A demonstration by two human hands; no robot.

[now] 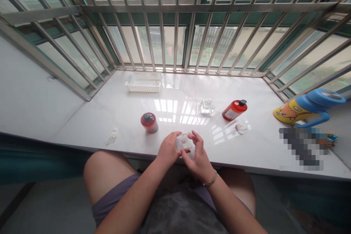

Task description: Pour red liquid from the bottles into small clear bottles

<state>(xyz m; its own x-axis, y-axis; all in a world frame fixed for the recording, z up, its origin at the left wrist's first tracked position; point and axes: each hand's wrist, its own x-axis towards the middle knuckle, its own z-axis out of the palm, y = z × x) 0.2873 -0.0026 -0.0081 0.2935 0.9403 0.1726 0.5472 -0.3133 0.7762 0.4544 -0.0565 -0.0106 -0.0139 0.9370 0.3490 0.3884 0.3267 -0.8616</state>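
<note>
The left hand (169, 148) and right hand (197, 155) hold a clear tub (183, 141) between them over a shiny white shelf (246, 151), a red bottle (238, 107) past them to the right, its label (230, 113) too small to read, window bars (175, 8) farther off.

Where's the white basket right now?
In the head view, the white basket sits at the back of the counter, left of centre, in front of the window bars and beyond the leftmost red container.
</note>
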